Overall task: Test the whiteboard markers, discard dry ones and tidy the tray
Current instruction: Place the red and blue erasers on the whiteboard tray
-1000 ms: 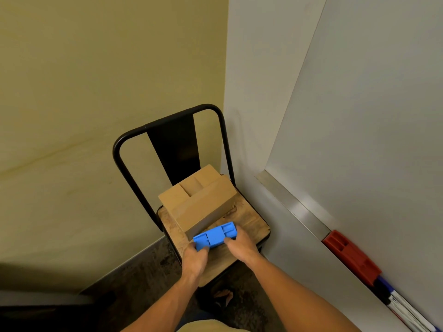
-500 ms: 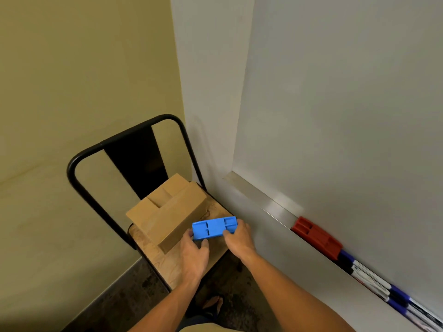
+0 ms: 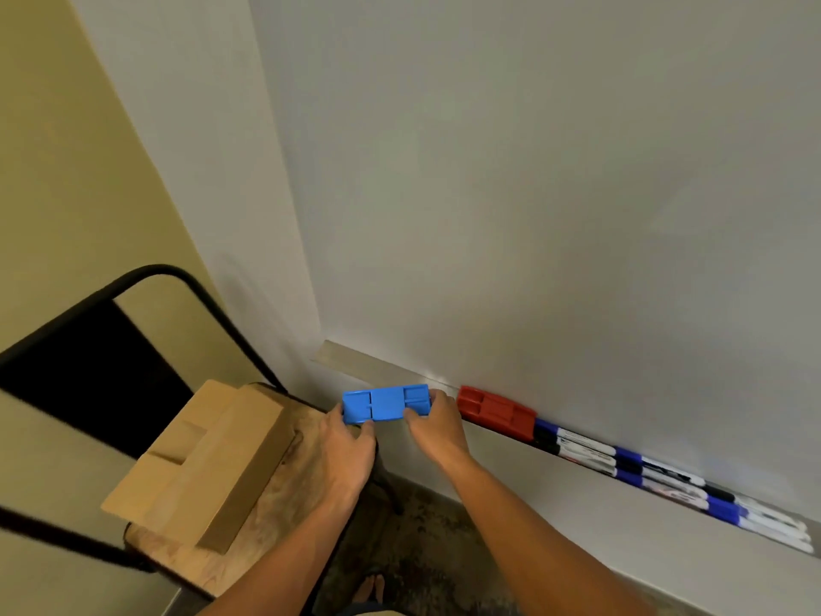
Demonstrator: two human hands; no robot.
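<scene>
White wall-mounted whiteboard [image 3: 555,193] filled the upper right, both hands, left hand [image 3: 344,451] and right hand [image 3: 437,426], pinched a blue rectangular plastic eraser [image 3: 385,403] by its ends at centre, beside a red plastic eraser [image 3: 495,411] on the metal tray [image 3: 355,362].

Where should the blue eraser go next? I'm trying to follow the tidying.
Probably onto the bare stretch of tray left of the red eraser. Both hands, left and right, hold the blue eraser by its ends just in front of that spot, not yet set down.
</scene>
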